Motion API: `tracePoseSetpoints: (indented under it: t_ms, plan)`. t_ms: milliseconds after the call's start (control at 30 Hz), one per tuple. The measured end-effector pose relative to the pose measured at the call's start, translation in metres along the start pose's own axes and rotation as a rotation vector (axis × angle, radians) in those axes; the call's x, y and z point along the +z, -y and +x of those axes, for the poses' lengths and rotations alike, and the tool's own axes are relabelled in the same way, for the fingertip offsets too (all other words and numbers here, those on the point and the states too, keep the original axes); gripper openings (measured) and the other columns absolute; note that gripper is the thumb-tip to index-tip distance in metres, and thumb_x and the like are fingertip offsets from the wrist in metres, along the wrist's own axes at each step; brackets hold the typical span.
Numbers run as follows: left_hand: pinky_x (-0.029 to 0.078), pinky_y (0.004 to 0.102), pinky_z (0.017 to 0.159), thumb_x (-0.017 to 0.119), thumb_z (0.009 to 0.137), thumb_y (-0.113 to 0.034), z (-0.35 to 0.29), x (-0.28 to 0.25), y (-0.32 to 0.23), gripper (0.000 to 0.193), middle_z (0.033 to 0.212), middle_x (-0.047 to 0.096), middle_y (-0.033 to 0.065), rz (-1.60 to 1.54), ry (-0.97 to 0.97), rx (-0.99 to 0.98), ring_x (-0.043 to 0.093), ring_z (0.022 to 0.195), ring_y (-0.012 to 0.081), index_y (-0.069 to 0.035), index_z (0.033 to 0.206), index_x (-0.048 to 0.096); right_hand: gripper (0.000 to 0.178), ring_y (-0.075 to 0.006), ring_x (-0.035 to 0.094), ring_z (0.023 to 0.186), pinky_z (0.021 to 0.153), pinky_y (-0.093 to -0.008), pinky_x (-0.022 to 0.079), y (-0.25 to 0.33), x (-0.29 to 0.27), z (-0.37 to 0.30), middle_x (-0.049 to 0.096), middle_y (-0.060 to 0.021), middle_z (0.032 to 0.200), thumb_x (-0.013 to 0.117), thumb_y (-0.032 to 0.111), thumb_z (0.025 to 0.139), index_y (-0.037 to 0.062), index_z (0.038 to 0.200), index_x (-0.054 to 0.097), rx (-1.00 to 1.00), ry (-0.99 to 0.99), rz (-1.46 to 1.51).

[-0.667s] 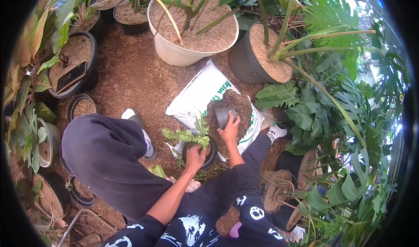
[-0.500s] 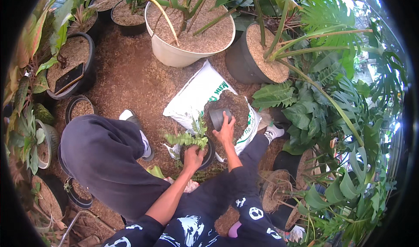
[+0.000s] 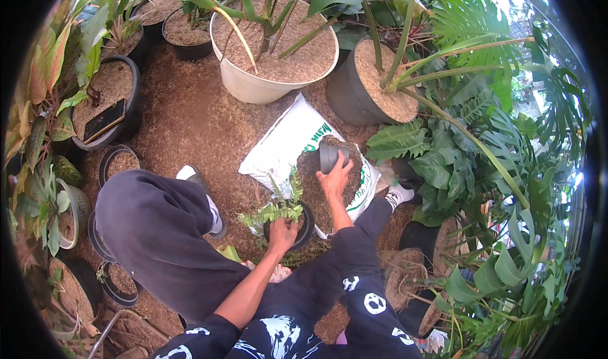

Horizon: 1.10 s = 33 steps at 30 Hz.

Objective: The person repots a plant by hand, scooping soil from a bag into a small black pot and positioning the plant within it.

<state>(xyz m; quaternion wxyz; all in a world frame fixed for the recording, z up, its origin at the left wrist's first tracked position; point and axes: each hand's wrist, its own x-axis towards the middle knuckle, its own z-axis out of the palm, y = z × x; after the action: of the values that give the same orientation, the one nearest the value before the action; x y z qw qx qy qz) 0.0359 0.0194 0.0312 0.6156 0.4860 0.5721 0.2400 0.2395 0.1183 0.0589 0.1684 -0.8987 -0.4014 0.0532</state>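
Observation:
My left hand (image 3: 282, 234) is closed at the base of a small green fern (image 3: 271, 214), its fingertips partly hidden by the fronds. It sits over the near left side of a round black plant pot (image 3: 306, 227). Farther off and to the right, my right hand (image 3: 335, 180) grips a small dark grey pot (image 3: 329, 157). That pot is over the torn opening of a white sack (image 3: 278, 138), where dark potting soil (image 3: 311, 183) shows. What the small pot holds inside is hidden from here.
A large cream pot (image 3: 253, 91) and a big black pot (image 3: 348, 93) stand beyond the sack. On the left, a phone (image 3: 105, 121) rests in an oval black pot (image 3: 131, 108). My bent left knee (image 3: 145, 213) is beside my left arm; broad leaves (image 3: 437, 150) crowd the right.
My right hand has carried the small grey pot a little farther away and to the right, over the sack's opening. My left hand stays at the fern with hardly any shift.

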Motion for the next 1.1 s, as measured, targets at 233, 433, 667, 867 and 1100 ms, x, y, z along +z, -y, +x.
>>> tracePoseSetpoints:
  t_ms: [233, 433, 667, 867, 1100]
  plan:
    - [0.053, 0.0373, 0.065, 0.068, 0.086, -0.017, -0.002, -0.002, -0.002, 0.028, 0.074, 0.071, 0.0206, -0.028, 0.021, -0.021, 0.071, 0.067, 0.0264, 0.011, 0.089, 0.069, 0.099, -0.0481, 0.051, 0.121, 0.099, -0.0487, 0.049, -0.013, 0.008, -0.066, 0.022, -0.0254, 0.153, 0.085, 0.006, 0.067, 0.0207, 0.150, 0.034, -0.204, 0.226, -0.193]
    - [0.053, 0.0387, 0.065, 0.069, 0.084, -0.019, -0.002, -0.007, -0.006, 0.031, 0.074, 0.071, 0.0224, 0.024, 0.014, 0.021, 0.071, 0.068, 0.0281, 0.011, 0.091, 0.070, 0.098, -0.0455, 0.054, 0.121, 0.100, -0.0482, 0.049, -0.019, -0.016, -0.063, 0.029, -0.0203, 0.148, 0.089, 0.012, 0.062, 0.0225, 0.146, 0.040, -0.187, 0.311, -0.172]
    - [0.054, 0.0430, 0.078, 0.068, 0.083, -0.020, -0.002, -0.009, -0.012, 0.030, 0.083, 0.071, 0.0247, 0.060, 0.068, -0.100, 0.072, 0.080, 0.0362, 0.008, 0.093, 0.070, 0.099, -0.0479, 0.057, 0.114, 0.097, -0.0496, 0.050, -0.039, -0.040, 0.000, 0.030, -0.0262, 0.144, 0.088, 0.016, 0.062, 0.0206, 0.146, 0.037, -0.055, -0.056, -0.089]
    - [0.055, 0.0417, 0.075, 0.068, 0.083, -0.020, 0.000, -0.005, -0.002, 0.031, 0.081, 0.071, 0.0255, 0.001, 0.033, -0.069, 0.072, 0.080, 0.0359, 0.009, 0.093, 0.069, 0.104, -0.0495, 0.057, 0.112, 0.095, -0.0506, 0.050, -0.028, -0.027, 0.007, 0.025, -0.0279, 0.145, 0.087, 0.012, 0.064, 0.0223, 0.149, 0.030, 0.157, -0.070, -0.085]
    - [0.051, 0.0388, 0.061, 0.068, 0.086, -0.019, 0.001, 0.001, 0.010, 0.025, 0.069, 0.070, 0.0176, 0.036, 0.032, -0.046, 0.069, 0.065, 0.0262, 0.005, 0.087, 0.069, 0.104, -0.0522, 0.055, 0.114, 0.097, -0.0509, 0.049, -0.023, 0.019, -0.041, 0.019, -0.0284, 0.149, 0.087, 0.009, 0.066, 0.0236, 0.151, 0.029, 0.104, 0.085, -0.081]
